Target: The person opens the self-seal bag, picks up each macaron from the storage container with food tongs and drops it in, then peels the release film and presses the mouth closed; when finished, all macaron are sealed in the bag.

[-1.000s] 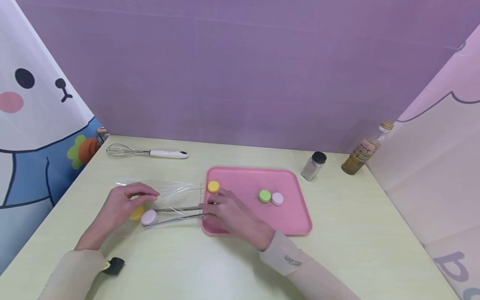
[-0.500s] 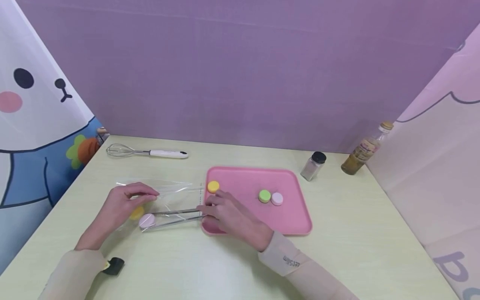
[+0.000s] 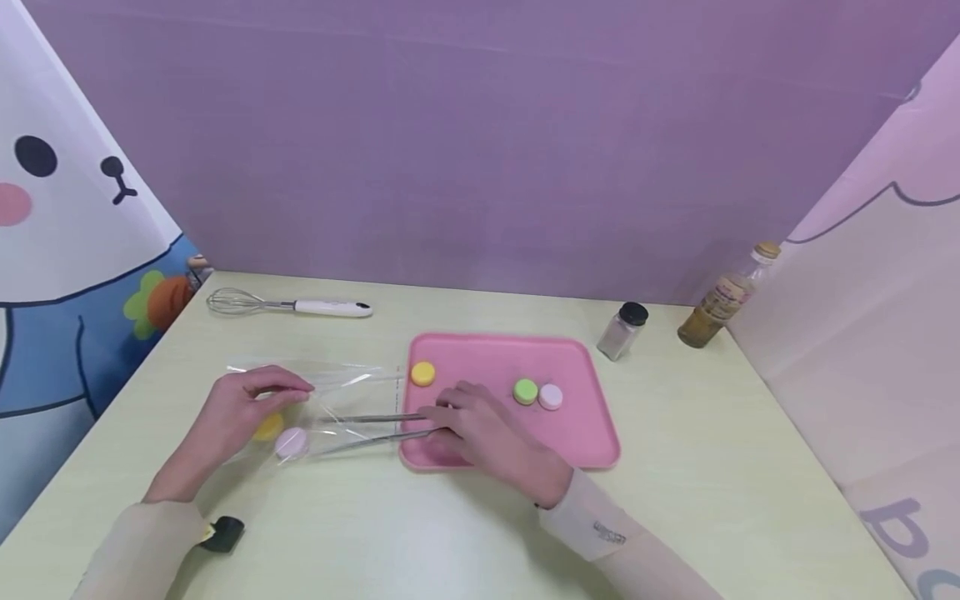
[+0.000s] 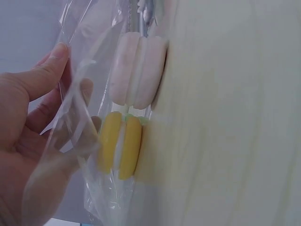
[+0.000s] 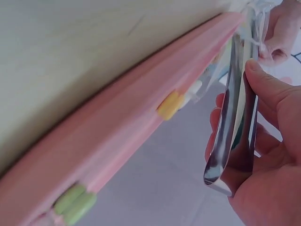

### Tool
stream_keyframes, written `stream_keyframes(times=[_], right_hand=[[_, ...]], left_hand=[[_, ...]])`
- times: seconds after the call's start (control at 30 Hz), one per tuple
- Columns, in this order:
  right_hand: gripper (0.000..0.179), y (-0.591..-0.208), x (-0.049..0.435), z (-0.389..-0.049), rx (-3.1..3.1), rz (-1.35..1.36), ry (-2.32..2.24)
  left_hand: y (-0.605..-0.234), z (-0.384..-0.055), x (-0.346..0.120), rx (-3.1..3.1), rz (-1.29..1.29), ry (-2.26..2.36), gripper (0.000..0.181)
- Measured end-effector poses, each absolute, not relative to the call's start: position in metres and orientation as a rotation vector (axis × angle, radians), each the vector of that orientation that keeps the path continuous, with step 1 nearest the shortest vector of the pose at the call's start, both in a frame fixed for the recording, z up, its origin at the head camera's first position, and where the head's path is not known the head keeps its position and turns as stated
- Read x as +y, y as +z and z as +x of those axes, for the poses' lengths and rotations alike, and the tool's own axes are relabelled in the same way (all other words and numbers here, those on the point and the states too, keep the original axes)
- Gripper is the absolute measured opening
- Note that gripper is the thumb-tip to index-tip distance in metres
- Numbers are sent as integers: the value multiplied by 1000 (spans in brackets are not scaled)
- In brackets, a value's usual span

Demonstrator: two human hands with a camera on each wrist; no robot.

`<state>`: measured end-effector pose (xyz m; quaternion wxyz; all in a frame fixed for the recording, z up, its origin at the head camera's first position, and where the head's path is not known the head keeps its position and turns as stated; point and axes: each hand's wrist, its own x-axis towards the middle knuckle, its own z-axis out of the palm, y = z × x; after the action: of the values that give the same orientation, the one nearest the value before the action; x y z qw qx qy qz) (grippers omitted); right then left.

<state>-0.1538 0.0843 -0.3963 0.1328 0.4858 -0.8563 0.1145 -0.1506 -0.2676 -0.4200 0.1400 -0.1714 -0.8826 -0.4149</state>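
Note:
My left hand (image 3: 243, 408) pinches the upper film of a clear plastic bag (image 3: 352, 383) between thumb and fingers. Inside the bag lie a yellow macaron (image 4: 121, 145) and a pale pink macaron (image 4: 138, 70), side by side; a bit of green shows behind the yellow one. Metal tongs (image 5: 235, 122) are gripped by my right hand (image 3: 487, 433), above the left part of the pink tray (image 3: 570, 442). Their arms are spread and reach into the bag's mouth, tips just right of the pink macaron.
On the tray sit a yellow macaron (image 3: 423, 373), a green macaron (image 3: 525, 391) and a pale pink macaron (image 3: 551, 397). Behind lies a whisk (image 3: 330, 308). A black-capped jar (image 3: 622, 332) and a corked bottle (image 3: 720, 304) stand at the back right.
The pale pink macaron has moved slightly left, deeper into the bag. My right hand has then drawn the tongs back to the right, apart from it. My left hand keeps its pinch.

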Motion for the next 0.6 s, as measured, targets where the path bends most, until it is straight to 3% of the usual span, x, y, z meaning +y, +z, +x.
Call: stream_keyframes(times=[0.6], right_hand=[[36,-393,151,-134,-2462,1186,300]], left_hand=[[-417,-149,-267,-2555,-481,-1209,13]])
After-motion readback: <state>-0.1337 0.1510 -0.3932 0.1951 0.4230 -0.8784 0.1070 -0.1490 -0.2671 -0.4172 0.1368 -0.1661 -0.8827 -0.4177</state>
